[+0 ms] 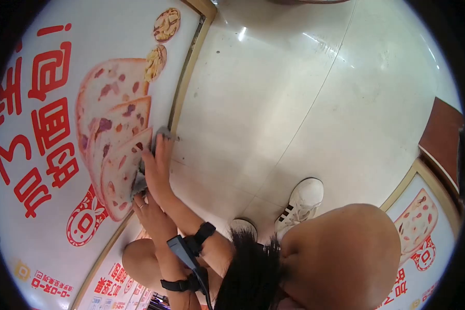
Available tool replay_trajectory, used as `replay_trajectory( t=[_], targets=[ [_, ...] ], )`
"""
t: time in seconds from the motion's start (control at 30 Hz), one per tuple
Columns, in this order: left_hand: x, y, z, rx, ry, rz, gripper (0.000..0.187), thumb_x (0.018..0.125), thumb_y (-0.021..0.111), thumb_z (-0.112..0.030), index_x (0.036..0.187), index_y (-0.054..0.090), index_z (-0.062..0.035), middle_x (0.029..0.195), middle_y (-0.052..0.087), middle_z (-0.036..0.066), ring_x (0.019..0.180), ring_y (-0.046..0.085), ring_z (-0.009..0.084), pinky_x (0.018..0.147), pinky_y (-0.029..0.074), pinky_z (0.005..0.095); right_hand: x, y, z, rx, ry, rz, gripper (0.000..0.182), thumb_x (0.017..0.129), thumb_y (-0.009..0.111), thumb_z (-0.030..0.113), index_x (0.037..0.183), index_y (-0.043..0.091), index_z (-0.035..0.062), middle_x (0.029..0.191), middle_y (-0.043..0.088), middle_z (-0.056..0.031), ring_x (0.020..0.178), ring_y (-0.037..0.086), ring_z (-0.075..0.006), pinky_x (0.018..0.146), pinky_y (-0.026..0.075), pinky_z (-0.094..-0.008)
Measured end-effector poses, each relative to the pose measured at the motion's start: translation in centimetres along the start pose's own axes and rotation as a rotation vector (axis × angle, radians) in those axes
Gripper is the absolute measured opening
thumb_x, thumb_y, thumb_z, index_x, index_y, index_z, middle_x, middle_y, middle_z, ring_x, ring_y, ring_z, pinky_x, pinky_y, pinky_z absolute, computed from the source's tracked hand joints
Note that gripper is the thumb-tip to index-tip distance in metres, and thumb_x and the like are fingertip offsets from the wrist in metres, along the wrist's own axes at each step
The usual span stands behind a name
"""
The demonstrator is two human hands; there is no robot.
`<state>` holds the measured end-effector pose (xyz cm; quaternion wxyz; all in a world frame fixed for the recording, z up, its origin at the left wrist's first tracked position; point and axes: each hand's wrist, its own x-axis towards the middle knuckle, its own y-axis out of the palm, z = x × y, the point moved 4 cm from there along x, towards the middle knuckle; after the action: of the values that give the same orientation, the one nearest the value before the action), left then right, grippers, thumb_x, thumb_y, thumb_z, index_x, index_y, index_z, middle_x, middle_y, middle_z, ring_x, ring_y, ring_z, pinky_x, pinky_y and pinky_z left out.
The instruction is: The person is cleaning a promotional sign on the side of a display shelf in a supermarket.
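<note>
A grey cloth [139, 183] lies bunched along the edge of a large printed panel [51, 217] with pictures of sliced bread. My right hand [159, 168] presses the cloth against the panel near its tan frame, fingers pointing up along the edge and grey fabric showing at the fingertips. Just below, my left hand [149, 213] has its fingers closed on the lower end of the cloth; a ring is on one finger. Part of the cloth is hidden beneath the hands. Each wrist wears a black strap, and a small device with a cable sits between them.
Pale shiny floor tiles [253, 103] spread to the right of the panel. My bent knee [346, 253] and white shoes [306, 199] are close below. At the right stand another framed bread panel [423, 227] and a brown-red surface [442, 139]. Dark hair [248, 274] hangs in view.
</note>
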<state>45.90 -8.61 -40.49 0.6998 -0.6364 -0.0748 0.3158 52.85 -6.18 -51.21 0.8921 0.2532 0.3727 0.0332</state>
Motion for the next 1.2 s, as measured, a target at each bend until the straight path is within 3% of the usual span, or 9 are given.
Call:
replay_trajectory(
  t=[0.17,0.33,0.57,0.63,0.73,0.83,0.9,1.17,1.2],
  targets=[
    [-0.2,0.1,-0.6,-0.023,-0.001,-0.02,0.042,0.081,0.059,-0.014,0.12,0.054,0.0018,0.117,0.051,0.025,0.113,0.044,0.0434,0.1,0.034,0.0506,0.7,-1.2,4.8,-0.308,-0.114,-0.026,0.064,0.096,0.049,0.027,0.146,0.023,-0.0028,0.154,0.015,-0.0258,0.143,0.014,-0.0385,0.116,0.012,-0.0426],
    [-2.6,1.3,1.0,0.069,0.031,0.026,0.044,0.081,0.062,-0.015,0.119,0.052,0.0036,0.118,0.047,0.026,0.115,0.041,0.0451,0.1,0.034,0.0515,-5.0,-1.9,-2.7,-0.16,0.207,0.058,0.061,0.096,0.046,0.027,0.145,0.026,-0.0029,0.153,0.02,-0.0234,0.144,0.013,-0.0364,0.116,0.013,-0.0416],
    [-1.2,0.8,0.7,-0.079,-0.076,0.0,0.036,0.081,0.061,-0.012,0.111,0.053,0.0076,0.116,0.046,0.03,0.113,0.042,0.0479,0.096,0.036,0.0532,-0.7,-1.0,-3.8,-0.436,0.064,0.174,0.063,0.095,0.047,0.034,0.142,0.031,-0.0043,0.149,0.025,-0.0256,0.137,0.025,-0.0382,0.113,0.02,-0.0423],
    [-1.4,1.2,0.7,-0.073,-0.05,-0.06,0.035,0.081,0.061,-0.01,0.11,0.053,0.0077,0.116,0.046,0.03,0.112,0.043,0.0482,0.095,0.037,0.0531,1.7,-1.9,4.1,-0.139,0.059,-0.048,0.064,0.094,0.049,0.034,0.141,0.031,-0.0062,0.144,0.029,-0.0272,0.133,0.03,-0.04,0.111,0.024,-0.0426],
    [-1.7,1.5,0.8,-0.077,-0.099,-0.028,0.033,0.082,0.057,-0.006,0.112,0.052,0.0082,0.116,0.047,0.03,0.113,0.042,0.0485,0.095,0.037,0.0532,2.0,-1.5,7.2,-0.225,0.017,-0.103,0.066,0.093,0.05,0.034,0.141,0.03,-0.0073,0.142,0.031,-0.028,0.133,0.029,-0.0416,0.111,0.024,-0.0425],
    [-1.2,1.0,0.3,-0.189,-0.152,-0.054,0.034,0.082,0.055,-0.003,0.114,0.051,0.0085,0.118,0.047,0.03,0.112,0.043,0.0488,0.094,0.038,0.0531,-0.6,-1.6,4.0,-0.349,-0.018,-0.061,0.067,0.094,0.049,0.035,0.142,0.029,-0.007,0.142,0.03,-0.0287,0.132,0.03,-0.0418,0.111,0.024,-0.0425],
    [-1.5,0.7,0.5,-0.256,-0.195,-0.062,0.034,0.083,0.053,-0.002,0.115,0.051,0.0088,0.118,0.047,0.031,0.112,0.044,0.0489,0.094,0.038,0.053,-3.6,-1.5,1.4,-0.241,0.18,-0.018,0.069,0.093,0.05,0.035,0.142,0.028,-0.007,0.143,0.029,-0.0289,0.133,0.029,-0.0414,0.112,0.023,-0.0426],
    [-4.8,1.6,2.7,-0.315,-0.253,-0.197,0.027,0.088,0.05,-0.003,0.113,0.05,0.009,0.117,0.051,0.031,0.107,0.05,0.0457,0.09,0.041,0.0501,-9.5,-2.8,-3.2,-0.229,0.39,0.09,0.061,0.09,0.051,0.029,0.138,0.034,-0.0042,0.128,0.044,-0.0283,0.116,0.046,-0.0421,0.095,0.036,-0.0429],
    [-4.7,1.3,3.1,-0.418,-0.346,-0.27,0.028,0.091,0.051,-0.011,0.113,0.051,0.0076,0.11,0.057,0.026,0.1,0.055,0.0384,0.086,0.044,0.0438,-9.1,-3.1,-3.8,-0.233,0.389,0.093,0.06,0.09,0.051,0.029,0.137,0.035,-0.0039,0.127,0.046,-0.0282,0.114,0.048,-0.0422,0.093,0.038,-0.0429]
  ],
)
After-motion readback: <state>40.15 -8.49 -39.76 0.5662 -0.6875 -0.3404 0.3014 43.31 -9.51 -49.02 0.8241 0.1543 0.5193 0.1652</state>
